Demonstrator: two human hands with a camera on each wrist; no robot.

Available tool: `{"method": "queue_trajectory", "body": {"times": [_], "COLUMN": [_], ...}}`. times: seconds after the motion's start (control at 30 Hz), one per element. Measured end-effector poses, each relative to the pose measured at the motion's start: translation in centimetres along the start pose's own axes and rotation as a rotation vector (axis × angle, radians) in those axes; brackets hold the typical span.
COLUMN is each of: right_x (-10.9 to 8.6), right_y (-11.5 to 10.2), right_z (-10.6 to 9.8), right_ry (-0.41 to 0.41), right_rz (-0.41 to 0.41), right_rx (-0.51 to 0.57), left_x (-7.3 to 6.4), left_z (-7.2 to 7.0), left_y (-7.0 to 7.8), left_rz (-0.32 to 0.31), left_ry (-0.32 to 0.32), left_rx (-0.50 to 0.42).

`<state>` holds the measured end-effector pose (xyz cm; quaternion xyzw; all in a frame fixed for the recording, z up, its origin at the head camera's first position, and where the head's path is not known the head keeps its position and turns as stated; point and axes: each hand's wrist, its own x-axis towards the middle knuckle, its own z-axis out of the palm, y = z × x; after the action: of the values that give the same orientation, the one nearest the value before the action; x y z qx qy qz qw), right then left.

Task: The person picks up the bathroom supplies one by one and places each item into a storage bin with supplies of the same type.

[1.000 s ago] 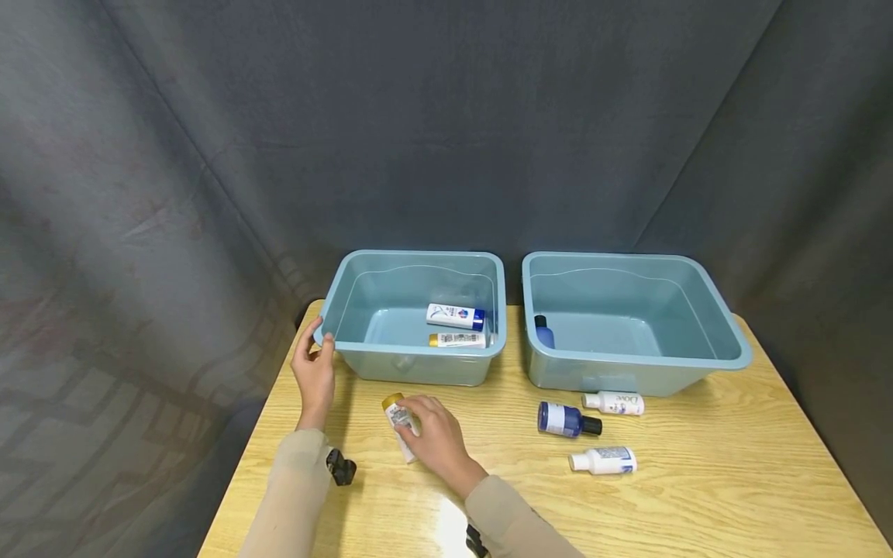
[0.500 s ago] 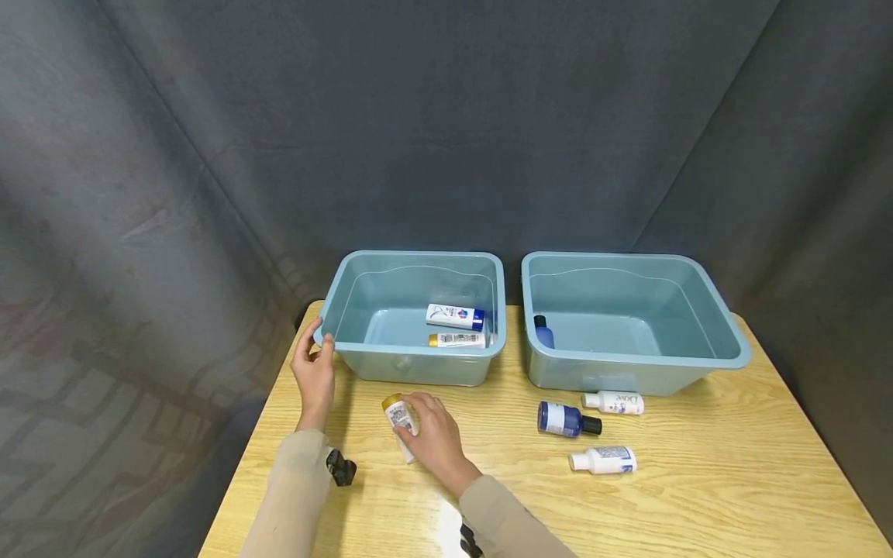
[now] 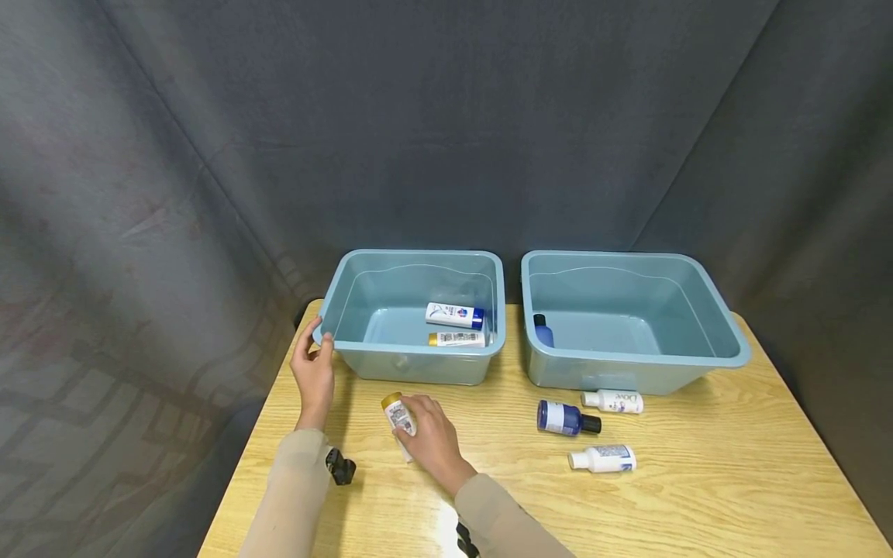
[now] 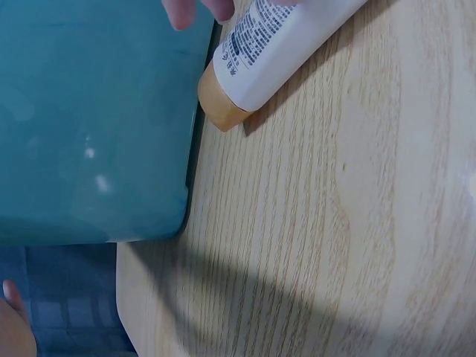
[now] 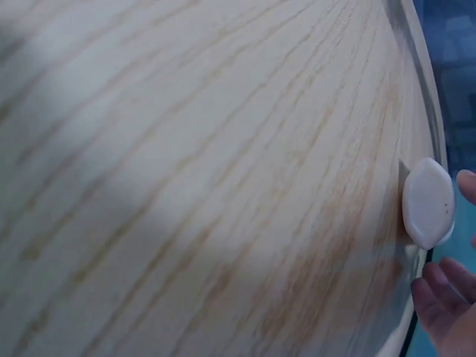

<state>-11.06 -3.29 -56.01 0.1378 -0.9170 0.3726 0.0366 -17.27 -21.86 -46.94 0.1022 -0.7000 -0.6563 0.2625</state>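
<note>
At the left we see the person's left hand [image 3: 314, 384] at the front left corner of a blue tub [image 3: 412, 367], its thumb and fingers apart; we cannot tell whether they press on the rim. Next, in front of that tub, a white bottle with a gold cap [image 3: 400, 415] lies on the worktop [image 3: 739, 465], cap end toward the tub. The right hand [image 3: 434, 442] comes over it from the right, thumb across its label and fingers along its far side. We cannot tell whether the hand is clamped on the bottle or just rests about it; the right wrist view shows only the bottle's white base near thumb and fingers.

Inside the left tub, toward its right end, we see a white bottle with a blue cap [image 3: 449, 315] and, nearer the front wall, a yellow-capped container [image 3: 458, 340], both lying down. Further right stands a second tub [image 3: 614, 377], with a dark-capped blue bottle [image 3: 544, 335] in its left front corner, partly hidden by the rim. In front of it we find a dark blue bottle [image 3: 560, 418] on its side, black cap rightward, then a white bottle nearest us [image 3: 607, 459] and a Dove bottle [image 3: 617, 401] just beside the tub's front, both with caps to the left.
</note>
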Motion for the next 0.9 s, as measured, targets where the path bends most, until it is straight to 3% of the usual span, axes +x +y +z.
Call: {"method": "queue_trajectory", "body": {"times": [0.3,0.9], "right_x": [-0.13,-0.58], "right_y": [0.02,0.16], "right_z": [0.31,0.96], "right_ry": [-0.027,-0.046], "right_rz": [0.027,-0.022], "right_rx": [0.018,-0.039], "left_x": [0.08,0.08], "left_z": [0.04,0.09], "left_y": [0.12,0.05], "left_rz": [0.007,-0.01], "left_ry": [0.003,0.013], "left_rx": [0.002,0.019]}}
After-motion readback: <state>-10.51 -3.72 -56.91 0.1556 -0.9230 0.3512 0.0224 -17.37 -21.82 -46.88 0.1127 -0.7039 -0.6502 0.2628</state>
